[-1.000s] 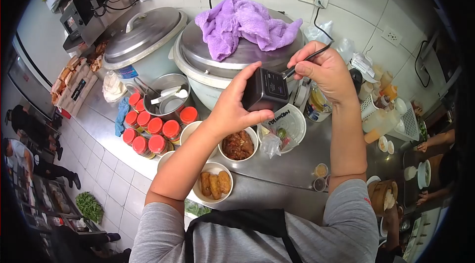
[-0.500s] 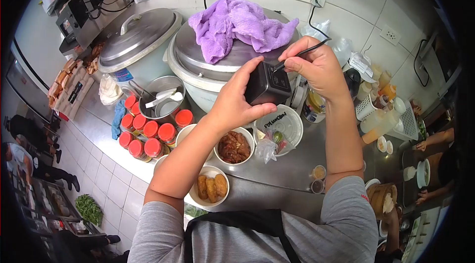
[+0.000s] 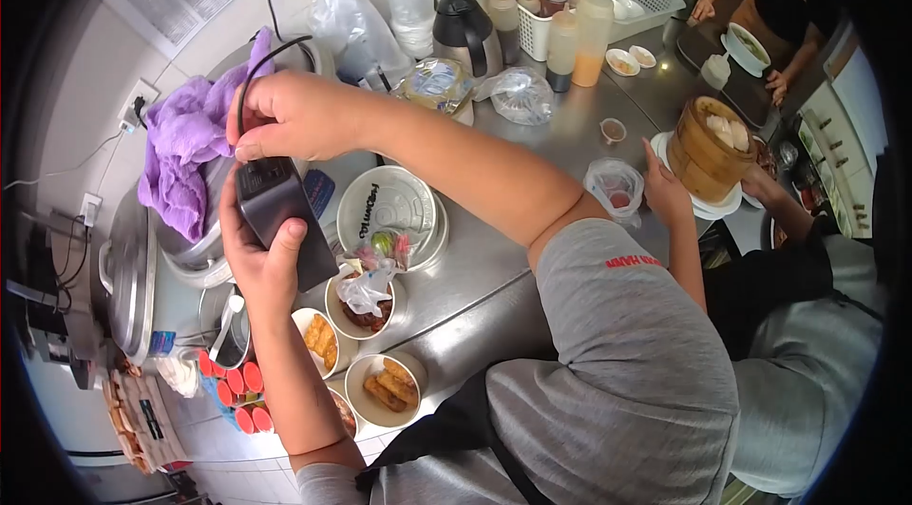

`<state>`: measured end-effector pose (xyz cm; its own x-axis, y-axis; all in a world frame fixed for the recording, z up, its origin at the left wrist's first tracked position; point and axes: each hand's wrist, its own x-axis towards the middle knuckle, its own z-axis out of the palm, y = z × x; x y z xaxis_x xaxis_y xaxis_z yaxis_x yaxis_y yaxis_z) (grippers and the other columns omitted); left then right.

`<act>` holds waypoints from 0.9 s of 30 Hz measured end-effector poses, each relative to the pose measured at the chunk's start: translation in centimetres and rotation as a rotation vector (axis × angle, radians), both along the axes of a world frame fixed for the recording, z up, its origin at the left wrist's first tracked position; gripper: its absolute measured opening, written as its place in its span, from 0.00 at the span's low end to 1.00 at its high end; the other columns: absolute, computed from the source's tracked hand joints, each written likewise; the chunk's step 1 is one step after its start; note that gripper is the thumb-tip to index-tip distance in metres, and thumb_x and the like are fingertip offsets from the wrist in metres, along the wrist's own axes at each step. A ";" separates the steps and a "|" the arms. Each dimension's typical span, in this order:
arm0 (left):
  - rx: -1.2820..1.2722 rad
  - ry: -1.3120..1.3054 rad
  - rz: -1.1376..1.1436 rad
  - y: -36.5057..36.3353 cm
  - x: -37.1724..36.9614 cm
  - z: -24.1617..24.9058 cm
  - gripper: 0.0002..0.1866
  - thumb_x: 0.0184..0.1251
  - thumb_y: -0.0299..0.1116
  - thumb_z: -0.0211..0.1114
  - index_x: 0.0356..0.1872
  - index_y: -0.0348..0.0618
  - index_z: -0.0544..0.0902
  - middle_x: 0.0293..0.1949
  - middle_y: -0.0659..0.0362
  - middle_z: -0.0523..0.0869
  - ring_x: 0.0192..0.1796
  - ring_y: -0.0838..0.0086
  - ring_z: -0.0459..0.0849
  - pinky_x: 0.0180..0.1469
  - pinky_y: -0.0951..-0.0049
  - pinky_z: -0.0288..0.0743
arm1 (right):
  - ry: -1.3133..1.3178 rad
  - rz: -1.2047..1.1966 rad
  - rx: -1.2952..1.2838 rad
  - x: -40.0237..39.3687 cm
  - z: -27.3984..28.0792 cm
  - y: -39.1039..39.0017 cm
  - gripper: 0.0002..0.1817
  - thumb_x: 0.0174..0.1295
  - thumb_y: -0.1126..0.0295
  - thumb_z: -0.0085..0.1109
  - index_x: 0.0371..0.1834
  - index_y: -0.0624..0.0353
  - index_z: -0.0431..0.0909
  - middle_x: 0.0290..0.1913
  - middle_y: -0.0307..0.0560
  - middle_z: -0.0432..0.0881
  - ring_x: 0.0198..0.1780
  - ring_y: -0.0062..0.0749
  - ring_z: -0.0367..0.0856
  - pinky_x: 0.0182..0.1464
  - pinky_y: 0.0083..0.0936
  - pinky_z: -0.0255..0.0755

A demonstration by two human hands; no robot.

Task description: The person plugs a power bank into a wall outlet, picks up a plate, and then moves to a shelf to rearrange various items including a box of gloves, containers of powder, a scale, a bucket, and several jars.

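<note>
"Here, what does the left hand [image 3: 255,263] hold?"

"A black, box-shaped block with a hard-looking casing [image 3: 274,196]. Fingers and palm wrap one side and the thumb lies across a broad face. The block is held raised and tilted above the grey stainless-steel surface [image 3: 475,220], toward its back edge."

"And the right hand [image 3: 285,115]?"

"Closed in a pinch on a thin black cable [image 3: 269,57], at the block's upper end. The fingertips cover the junction; whether the cable is seated cannot be told."

"How should the block handle?"

"Judged by its bulk, it is probably dense, rather heavy for its size, and stiff. Its smooth faces may slip in a damp or greasy palm, and a fall onto steel could crack the casing. A sound hold takes opposite long sides, clear of the cable end, much as shown."

"And the cable?"

"Presumably light and flexible; best held close to the block, not along the bend that arches above the hand."

"What lies around?"

"A round white tub with black hand lettering [image 3: 407,196], just beside the block in this view; nearer the surface's front edge, a round white bowl [image 3: 355,385] with golden-brown food pieces [image 3: 391,386]."
</note>
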<state>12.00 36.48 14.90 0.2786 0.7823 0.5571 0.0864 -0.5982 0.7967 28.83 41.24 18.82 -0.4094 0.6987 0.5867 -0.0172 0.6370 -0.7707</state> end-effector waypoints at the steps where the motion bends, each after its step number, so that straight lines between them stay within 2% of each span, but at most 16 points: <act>1: 0.006 -0.004 0.016 0.2 0.4 0.3 0.41 0.43 0.37 0.71 0.58 0.35 0.58 0.49 0.53 0.71 0.48 0.71 0.74 0.50 0.73 0.69 | 0.019 -0.011 -0.026 -0.1 -0.4 0.2 0.17 0.48 0.67 0.62 0.39 0.64 0.72 0.36 0.46 0.78 0.39 0.24 0.76 0.40 0.20 0.69; 4: -0.053 -0.064 0.018 0.9 1.2 0.8 0.40 0.43 0.33 0.70 0.59 0.38 0.58 0.50 0.51 0.70 0.49 0.69 0.74 0.50 0.72 0.69 | -0.023 -0.033 0.088 1.1 -1.5 -0.8 0.28 0.46 0.62 0.65 0.48 0.66 0.68 0.41 0.48 0.76 0.43 0.28 0.75 0.44 0.22 0.69; 6: 0.047 -0.028 0.047 1.4 2.2 0.9 0.43 0.43 0.32 0.70 0.61 0.40 0.55 0.50 0.51 0.70 0.49 0.68 0.74 0.50 0.70 0.69 | -0.225 0.056 0.085 2.6 -0.9 -0.8 0.34 0.42 0.61 0.67 0.50 0.68 0.65 0.42 0.49 0.75 0.43 0.30 0.74 0.45 0.23 0.68; 8: -0.049 -0.119 -0.084 1.5 3.6 1.5 0.47 0.39 0.29 0.70 0.63 0.45 0.51 0.51 0.52 0.68 0.51 0.66 0.73 0.51 0.70 0.68 | -0.398 -0.039 0.019 3.8 1.3 -1.5 0.33 0.40 0.63 0.68 0.49 0.68 0.66 0.41 0.48 0.75 0.43 0.28 0.74 0.44 0.22 0.68; 10: 0.086 -0.062 -0.139 3.0 4.2 1.4 0.52 0.37 0.29 0.72 0.64 0.47 0.47 0.54 0.51 0.65 0.52 0.64 0.71 0.52 0.67 0.68 | -0.388 -0.108 -0.003 4.7 2.4 -1.4 0.38 0.34 0.56 0.69 0.47 0.72 0.67 0.37 0.55 0.78 0.39 0.33 0.77 0.41 0.23 0.70; 11: 0.108 0.004 -0.078 3.2 4.4 1.9 0.54 0.36 0.30 0.73 0.65 0.47 0.45 0.57 0.48 0.61 0.55 0.63 0.69 0.54 0.64 0.65 | -0.432 -0.137 -0.013 5.3 3.0 -1.2 0.36 0.35 0.60 0.69 0.47 0.70 0.67 0.38 0.50 0.76 0.40 0.29 0.75 0.42 0.21 0.69; 12: 0.252 0.148 0.023 3.6 4.1 2.5 0.56 0.35 0.35 0.74 0.64 0.43 0.43 0.58 0.48 0.54 0.52 0.58 0.70 0.51 0.64 0.67 | -0.472 -0.169 -0.026 5.9 3.6 -0.9 0.34 0.36 0.64 0.69 0.48 0.69 0.66 0.38 0.45 0.75 0.40 0.25 0.73 0.42 0.20 0.68; 14: 0.367 0.218 0.065 3.5 3.1 3.7 0.50 0.38 0.36 0.72 0.63 0.43 0.50 0.57 0.51 0.57 0.50 0.62 0.71 0.50 0.67 0.67 | -0.534 -0.332 -0.001 7.6 4.2 0.9 0.34 0.36 0.66 0.69 0.48 0.69 0.67 0.38 0.46 0.76 0.40 0.26 0.73 0.43 0.21 0.68; 18: 0.084 0.058 -0.028 1.2 -0.2 3.0 0.39 0.42 0.37 0.68 0.58 0.41 0.61 0.57 0.53 0.60 0.48 0.69 0.73 0.46 0.71 0.68 | -0.668 -0.796 0.021 11.2 4.3 5.7 0.37 0.34 0.62 0.67 0.50 0.69 0.66 0.40 0.54 0.77 0.41 0.36 0.76 0.44 0.25 0.69; 19: 0.052 0.032 -0.020 0.5 -1.0 2.7 0.36 0.43 0.37 0.67 0.57 0.40 0.63 0.57 0.53 0.61 0.47 0.70 0.74 0.46 0.72 0.68 | -0.664 -0.898 -0.042 11.8 3.3 7.8 0.39 0.31 0.62 0.67 0.50 0.69 0.66 0.40 0.56 0.76 0.41 0.39 0.76 0.44 0.25 0.69; 22: -0.021 -0.015 0.024 -1.4 -3.4 2.1 0.33 0.45 0.39 0.66 0.55 0.39 0.66 0.57 0.53 0.62 0.45 0.71 0.75 0.45 0.73 0.68 | -0.712 -0.963 -0.086 13.7 -1.3 13.9 0.35 0.28 0.63 0.66 0.45 0.69 0.69 0.35 0.57 0.78 0.37 0.41 0.78 0.41 0.27 0.71; 25: -0.039 -0.034 0.088 -3.1 -5.6 1.7 0.32 0.47 0.42 0.65 0.53 0.37 0.67 0.57 0.52 0.62 0.44 0.71 0.76 0.43 0.74 0.69 | -0.742 -1.002 -0.143 14.5 -6.6 17.9 0.37 0.26 0.65 0.67 0.46 0.70 0.68 0.39 0.61 0.77 0.43 0.45 0.76 0.44 0.28 0.70; 27: -0.049 -0.019 0.149 -4.2 -7.5 1.3 0.32 0.48 0.44 0.65 0.53 0.37 0.67 0.57 0.51 0.62 0.44 0.72 0.76 0.43 0.74 0.70 | -0.723 -1.028 -0.260 14.3 -9.4 19.4 0.36 0.27 0.65 0.68 0.45 0.70 0.68 0.39 0.61 0.77 0.43 0.47 0.77 0.44 0.29 0.71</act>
<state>4.55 32.25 16.19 0.1468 0.8404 0.5217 0.1560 -0.5405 0.8267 43.18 60.65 9.39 0.2171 0.9416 0.2573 0.8628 -0.0618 -0.5018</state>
